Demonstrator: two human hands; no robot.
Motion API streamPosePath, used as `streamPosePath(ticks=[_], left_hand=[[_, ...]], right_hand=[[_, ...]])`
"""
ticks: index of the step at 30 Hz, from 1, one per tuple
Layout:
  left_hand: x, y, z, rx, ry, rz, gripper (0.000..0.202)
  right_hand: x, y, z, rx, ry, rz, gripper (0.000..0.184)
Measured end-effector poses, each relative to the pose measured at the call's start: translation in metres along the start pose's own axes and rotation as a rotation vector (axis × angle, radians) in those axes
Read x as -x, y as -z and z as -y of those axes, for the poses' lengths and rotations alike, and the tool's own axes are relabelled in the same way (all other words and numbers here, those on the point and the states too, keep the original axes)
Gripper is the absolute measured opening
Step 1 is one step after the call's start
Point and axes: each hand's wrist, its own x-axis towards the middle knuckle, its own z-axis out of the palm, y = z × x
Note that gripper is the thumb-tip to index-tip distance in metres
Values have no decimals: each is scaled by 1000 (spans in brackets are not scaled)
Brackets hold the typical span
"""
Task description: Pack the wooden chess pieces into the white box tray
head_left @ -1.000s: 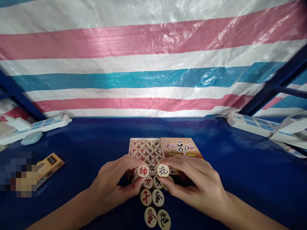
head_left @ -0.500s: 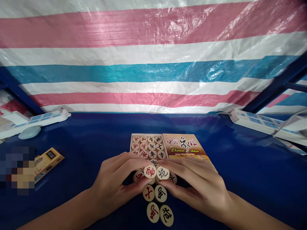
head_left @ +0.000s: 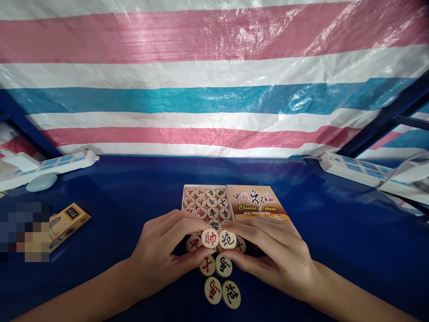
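Note:
My left hand point(head_left: 167, 248) is closed, pinching a round Chinese chess piece with a red character point(head_left: 210, 239) between thumb and fingers. Right beside it, a Chinese chess piece with a black character point(head_left: 227, 239) is pinched in my right hand point(head_left: 273, 250). Both faces point toward me. Below them on the table lie two red-marked pieces point(head_left: 213, 290) and two black-marked pieces point(head_left: 231, 294). Behind my fingers, another red-marked piece point(head_left: 194, 243) and a black-marked piece point(head_left: 240, 244) are partly hidden. An open box point(head_left: 183, 192) holds rows of pieces, its near part covered by my hands.
The brown printed Chinese chess lid point(head_left: 256, 197) adjoins the box on the right. A small yellow carton point(head_left: 70, 222) lies at left, near a pale mouse point(head_left: 42, 182). Power strips stand at the back left point(head_left: 73, 162) and back right point(head_left: 348, 166). A striped plastic sheet point(head_left: 214, 98) hangs behind.
The red character on my left piece now sits at a different angle, as the piece has turned in my fingers. The right piece stays pinched, and the whole view has shifted slightly.

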Motion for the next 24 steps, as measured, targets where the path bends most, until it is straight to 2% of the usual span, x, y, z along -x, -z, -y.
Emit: streamPosePath(ticks=[7, 24], left_hand=[[1, -2, -1, 33, 1, -7, 21], [1, -2, 1, 44, -15, -14, 23]], right_hand=[[0, 1, 0, -20, 39, -5, 38], [-3, 0, 1, -12, -13, -36, 33]])
